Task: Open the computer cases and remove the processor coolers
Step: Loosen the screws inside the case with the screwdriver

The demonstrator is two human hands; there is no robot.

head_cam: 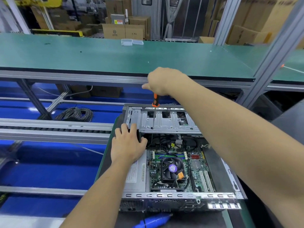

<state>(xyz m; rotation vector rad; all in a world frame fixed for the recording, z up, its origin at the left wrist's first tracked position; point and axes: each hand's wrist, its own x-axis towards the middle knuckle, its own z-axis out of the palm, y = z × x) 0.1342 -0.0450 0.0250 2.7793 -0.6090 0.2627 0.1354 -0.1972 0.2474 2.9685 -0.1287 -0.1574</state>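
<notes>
Right hand (162,81) curled round the orange-and-black handle of a slim steel-shafted screwdriver (154,111), held upright, tip down on the silver perforated metal drive cage (166,121) at the far end of the open grey desktop computer case (213,163). Left hand (127,145) gripping the cage's near-left corner, fingers hooked over its edge. Square black processor cooler fan with purple hub label (172,168) seated on the green motherboard (197,163), mid-case. Blue plastic-handled tool (153,220) lying just before the case.

Green-topped workbench (98,53) runs across on a grey aluminium frame (271,51); cardboard boxes (125,31) stacked behind, blue floor (41,170) showing below.
</notes>
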